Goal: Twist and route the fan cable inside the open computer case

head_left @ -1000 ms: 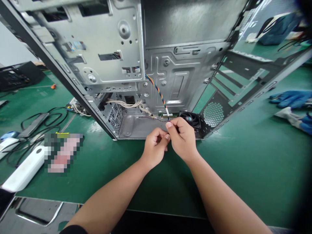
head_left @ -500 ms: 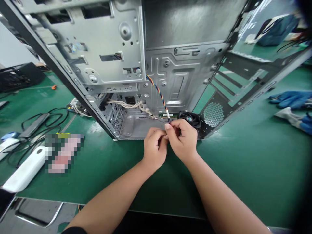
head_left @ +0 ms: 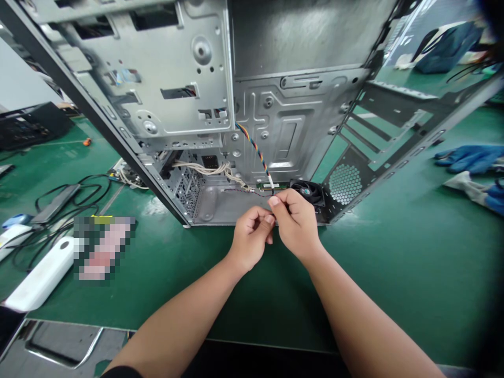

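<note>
An open metal computer case stands on the green table. A twisted multicoloured cable hangs from its drive cage to a white sleeve just above my right hand, whose thumb and fingers are pinched at the cable's lower end. My left hand is closed beside it, thumb pressed on the index finger; what it grips is too small to make out. Behind the fingers lie a thin dark wire, a green memory stick and a black fan at the case floor.
Beige cables run inside the case at left. A white power strip, black cords and a grey adapter lie on the left. Blue-and-white gloves are at right, with a dark bag behind.
My left thumb has moved up and now presses against the index finger. The two hands are slightly further apart at the fingertips, and the right hand has shifted a little.
</note>
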Tool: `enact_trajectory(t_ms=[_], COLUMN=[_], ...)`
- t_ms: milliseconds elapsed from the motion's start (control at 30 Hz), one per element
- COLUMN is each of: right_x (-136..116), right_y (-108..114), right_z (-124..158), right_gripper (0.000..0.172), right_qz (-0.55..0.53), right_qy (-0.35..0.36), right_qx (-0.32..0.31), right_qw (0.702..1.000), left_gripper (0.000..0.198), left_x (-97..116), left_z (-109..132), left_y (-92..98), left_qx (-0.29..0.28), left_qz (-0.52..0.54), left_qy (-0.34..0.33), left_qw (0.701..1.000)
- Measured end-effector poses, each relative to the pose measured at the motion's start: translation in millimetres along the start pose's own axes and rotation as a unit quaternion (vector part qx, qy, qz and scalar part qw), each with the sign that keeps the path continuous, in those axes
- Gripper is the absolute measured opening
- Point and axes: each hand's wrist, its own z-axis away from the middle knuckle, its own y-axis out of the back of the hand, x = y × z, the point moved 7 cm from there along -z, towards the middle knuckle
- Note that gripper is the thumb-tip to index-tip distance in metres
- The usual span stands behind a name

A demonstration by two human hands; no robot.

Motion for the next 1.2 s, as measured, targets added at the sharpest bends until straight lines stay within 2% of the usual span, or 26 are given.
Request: enact_trajectory(t_ms=[67,133,333,500,633,733,867,1033,1100,1200], right_x=[2,2,-6,-10,-13,-13,-8,-4,-3,-5], right_y=[-1,-1,3,6,4,2,0,0,0,1], right_z=[0,0,5,6,5,4,1,0,0,2], right_gripper=[0.019,0.020,0.016,0.015,0.018,0.020,0.020,0.021,0.022,0.021], right_qz=[-0.013,-0.007,0.075,0.089,0.095,0.090,0.049,0.008,0.022,0.075], right_qy=[-0.014,-0.009,0.066,0.081,0.089,0.084,0.049,0.006,0.009,0.044], right_qx=[-0.005,0.000,0.051,0.074,0.060,0.038,0.006,-0.007,-0.002,0.021], right_qw=[1.000,1.000,0.994,0.990,0.990,0.992,0.998,1.000,1.000,0.996], left_gripper=[0.026,0.025,0.024,0.022,0.018,0.017,0.022,0.024,0.025,0.027], left_x=[-4,-5,5,8,6,1,-6,-10,-10,-5], left_z=[-1,-2,2,6,5,2,-1,-3,-3,-2], left_y=[-2.0,-1.5,8.6,10.8,9.8,6.4,0.6,-3.6,-2.9,4.2], left_qx=[-0.013,-0.008,0.065,0.086,0.083,0.056,0.007,-0.020,-0.015,0.027], left_qz=[0.053,0.061,-0.111,-0.172,-0.147,-0.073,0.020,0.099,0.084,-0.015], left_qy=[0.018,0.021,-0.053,-0.091,-0.079,-0.042,0.014,0.051,0.046,0.005], left_qw=[0.998,0.998,0.990,0.977,0.983,0.995,1.000,0.994,0.995,1.000])
